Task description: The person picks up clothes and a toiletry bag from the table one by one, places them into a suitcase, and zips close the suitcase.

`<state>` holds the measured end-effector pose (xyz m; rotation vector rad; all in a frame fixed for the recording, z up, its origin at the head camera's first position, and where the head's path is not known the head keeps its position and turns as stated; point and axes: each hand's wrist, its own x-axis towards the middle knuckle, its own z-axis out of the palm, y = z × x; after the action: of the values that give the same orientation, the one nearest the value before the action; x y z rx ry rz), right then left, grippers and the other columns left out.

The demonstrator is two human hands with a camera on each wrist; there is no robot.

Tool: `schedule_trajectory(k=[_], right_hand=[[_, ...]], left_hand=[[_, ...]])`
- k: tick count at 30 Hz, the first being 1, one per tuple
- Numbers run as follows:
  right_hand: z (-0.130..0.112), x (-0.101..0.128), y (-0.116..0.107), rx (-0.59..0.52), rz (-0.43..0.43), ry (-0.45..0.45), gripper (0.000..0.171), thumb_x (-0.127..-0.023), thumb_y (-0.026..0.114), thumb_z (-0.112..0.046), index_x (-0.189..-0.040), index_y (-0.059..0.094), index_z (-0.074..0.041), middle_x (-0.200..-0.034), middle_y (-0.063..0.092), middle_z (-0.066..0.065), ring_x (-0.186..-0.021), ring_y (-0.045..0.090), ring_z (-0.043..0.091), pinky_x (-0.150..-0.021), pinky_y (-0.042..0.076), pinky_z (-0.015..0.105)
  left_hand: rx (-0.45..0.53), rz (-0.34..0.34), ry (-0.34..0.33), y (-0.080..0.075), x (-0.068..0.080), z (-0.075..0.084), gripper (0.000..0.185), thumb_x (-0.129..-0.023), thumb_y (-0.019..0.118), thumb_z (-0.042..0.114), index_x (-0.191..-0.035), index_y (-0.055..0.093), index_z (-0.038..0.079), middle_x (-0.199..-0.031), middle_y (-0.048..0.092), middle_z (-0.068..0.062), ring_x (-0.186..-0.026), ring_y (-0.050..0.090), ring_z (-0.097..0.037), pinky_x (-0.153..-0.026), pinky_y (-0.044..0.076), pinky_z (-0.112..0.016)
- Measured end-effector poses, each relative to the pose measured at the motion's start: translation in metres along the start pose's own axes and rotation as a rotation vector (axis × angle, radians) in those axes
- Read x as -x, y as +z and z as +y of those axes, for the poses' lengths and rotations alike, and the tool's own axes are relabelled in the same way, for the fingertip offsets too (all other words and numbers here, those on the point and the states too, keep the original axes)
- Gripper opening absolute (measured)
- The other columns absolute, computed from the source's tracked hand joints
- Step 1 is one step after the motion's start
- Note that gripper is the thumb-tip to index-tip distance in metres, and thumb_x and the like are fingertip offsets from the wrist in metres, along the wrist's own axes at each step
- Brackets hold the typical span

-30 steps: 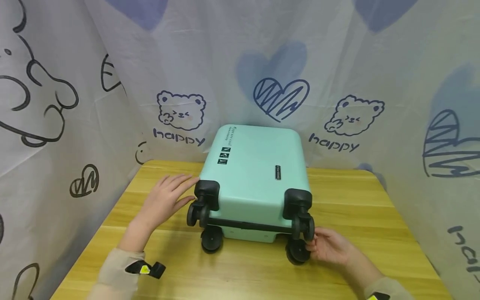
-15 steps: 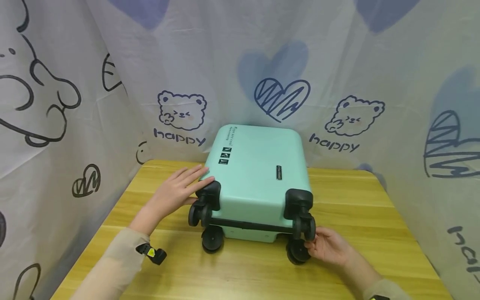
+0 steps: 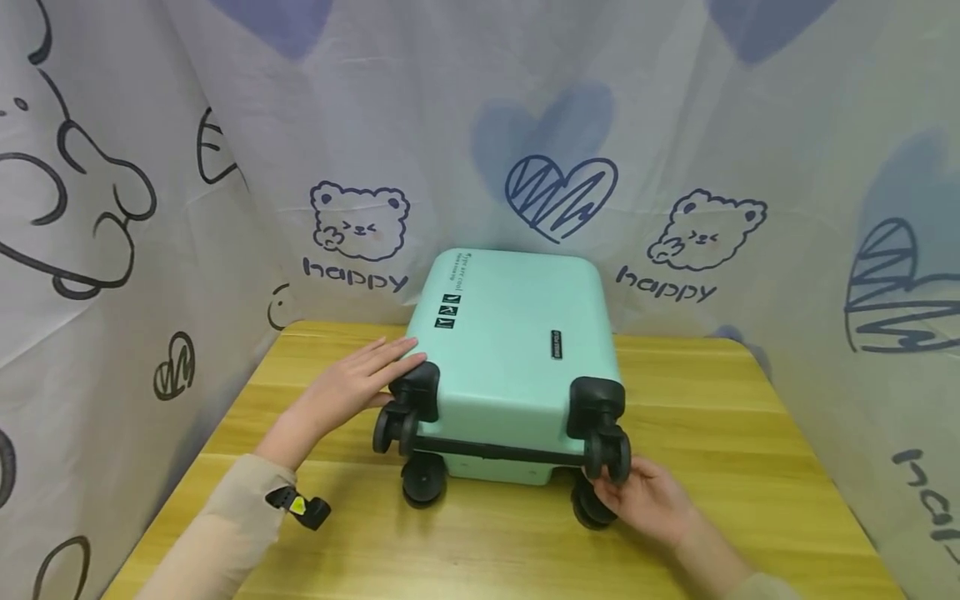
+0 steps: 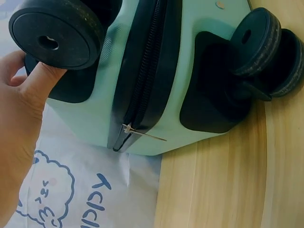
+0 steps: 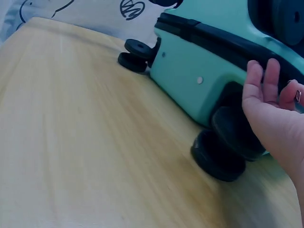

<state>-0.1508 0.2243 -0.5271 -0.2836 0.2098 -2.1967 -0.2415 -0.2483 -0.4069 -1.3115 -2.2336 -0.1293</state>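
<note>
A mint-green suitcase with black corner guards and black wheels lies flat on the wooden table. My left hand rests on its near left corner, fingers straight over the shell. In the left wrist view the thumb lies by the black wheel, and a metal zipper pull hangs at the zipper's side. At the near right corner, my right hand is between the upper and lower wheels. In the right wrist view its fingertips pinch a small metal zipper pull by the black zipper band; two fingers extend along the band.
The yellow wooden table spreads around the suitcase. Behind and beside it hangs a white curtain printed with hearts and bears; the suitcase's far end is close to it. Lower wheels stick out toward me.
My left hand has moved right and onto the suitcase's corner from beside it. My right hand has shifted slightly left, further in between the right wheels. The suitcase has stayed put.
</note>
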Motion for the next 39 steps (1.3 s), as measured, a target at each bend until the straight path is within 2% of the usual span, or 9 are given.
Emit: schedule_trajectory(k=[7,12,17,20,23,26,31,35,39], right_hand=[[0.014,-0.006,0.001,-0.094,0.020,-0.059,0.037,-0.105,0.028,-0.013,-0.116,0.062,-0.003,-0.125,0.058,0.013,-0.119,0.051,0.022,-0.106,0.034,0.027],[0.029,-0.013,0.003,-0.216,0.009,-0.089,0.031,-0.104,0.038,-0.016,-0.118,0.063,-0.003,-0.122,0.061,0.013,-0.123,0.051,0.025,-0.109,0.035,0.025],[0.042,-0.027,0.004,-0.199,-0.024,-0.044,0.030,-0.104,0.042,-0.019,-0.114,0.063,-0.001,-0.133,0.056,0.013,-0.129,0.048,0.022,-0.113,0.032,0.023],[0.045,-0.030,0.005,-0.173,-0.042,-0.050,0.027,-0.104,0.039,-0.017,-0.111,0.061,-0.002,-0.135,0.053,0.013,-0.128,0.049,0.021,-0.111,0.034,0.023],[0.047,-0.029,0.007,-0.172,-0.023,-0.051,0.027,-0.105,0.035,-0.016,-0.113,0.057,-0.002,-0.128,0.055,0.013,-0.121,0.051,0.021,-0.106,0.038,0.023],[0.049,-0.031,0.008,-0.188,-0.004,-0.046,0.027,-0.106,0.032,-0.019,-0.108,0.054,-0.003,-0.118,0.055,0.010,-0.111,0.051,0.019,-0.101,0.038,0.023],[0.057,-0.034,0.008,-0.144,-0.026,-0.044,0.029,-0.106,0.033,-0.021,-0.103,0.057,-0.004,-0.105,0.058,0.006,-0.101,0.050,0.017,-0.095,0.039,0.022],[0.067,-0.053,0.017,-0.083,0.075,-0.001,0.030,-0.107,0.032,-0.021,-0.100,0.057,-0.007,-0.099,0.059,0.003,-0.096,0.051,0.015,-0.089,0.041,0.022],[0.079,-0.086,0.024,-0.002,0.196,0.073,0.035,-0.108,0.028,-0.025,-0.098,0.057,-0.009,-0.097,0.059,0.001,-0.094,0.053,0.013,-0.084,0.043,0.021]], left_hand=[[0.022,0.005,-0.009,-0.002,0.004,0.002,0.076,-0.078,0.076,0.021,-0.147,0.045,0.014,-0.148,0.049,-0.011,-0.133,0.051,-0.027,-0.111,0.041,-0.043],[0.032,0.024,-0.034,-0.002,0.006,0.004,0.075,-0.076,0.077,0.021,-0.145,0.047,0.014,-0.148,0.049,-0.010,-0.130,0.053,-0.030,-0.106,0.046,-0.045],[0.045,0.042,-0.058,-0.003,0.003,0.005,0.074,-0.076,0.077,0.020,-0.144,0.048,0.014,-0.147,0.050,-0.010,-0.130,0.054,-0.029,-0.106,0.045,-0.043],[0.050,0.042,-0.054,-0.003,-0.001,0.004,0.074,-0.077,0.077,0.019,-0.145,0.047,0.014,-0.148,0.050,-0.010,-0.131,0.053,-0.029,-0.109,0.043,-0.042],[0.038,0.056,-0.037,-0.003,-0.003,0.002,0.074,-0.076,0.077,0.019,-0.144,0.049,0.013,-0.146,0.051,-0.011,-0.129,0.054,-0.029,-0.108,0.044,-0.043],[0.031,0.069,-0.031,-0.003,-0.004,0.001,0.073,-0.075,0.077,0.019,-0.142,0.050,0.012,-0.144,0.053,-0.012,-0.127,0.056,-0.029,-0.107,0.045,-0.044],[0.040,0.054,-0.051,-0.002,-0.003,0.002,0.073,-0.075,0.078,0.020,-0.142,0.051,0.014,-0.144,0.053,-0.011,-0.126,0.057,-0.031,-0.103,0.048,-0.044],[0.042,0.062,-0.051,-0.003,-0.006,0.006,0.075,-0.073,0.080,0.019,-0.142,0.051,0.015,-0.143,0.054,-0.010,-0.125,0.058,-0.031,-0.101,0.050,-0.044],[0.018,0.063,-0.022,-0.004,-0.006,0.009,0.076,-0.073,0.081,0.019,-0.142,0.051,0.014,-0.143,0.054,-0.011,-0.125,0.058,-0.029,-0.103,0.048,-0.042]])
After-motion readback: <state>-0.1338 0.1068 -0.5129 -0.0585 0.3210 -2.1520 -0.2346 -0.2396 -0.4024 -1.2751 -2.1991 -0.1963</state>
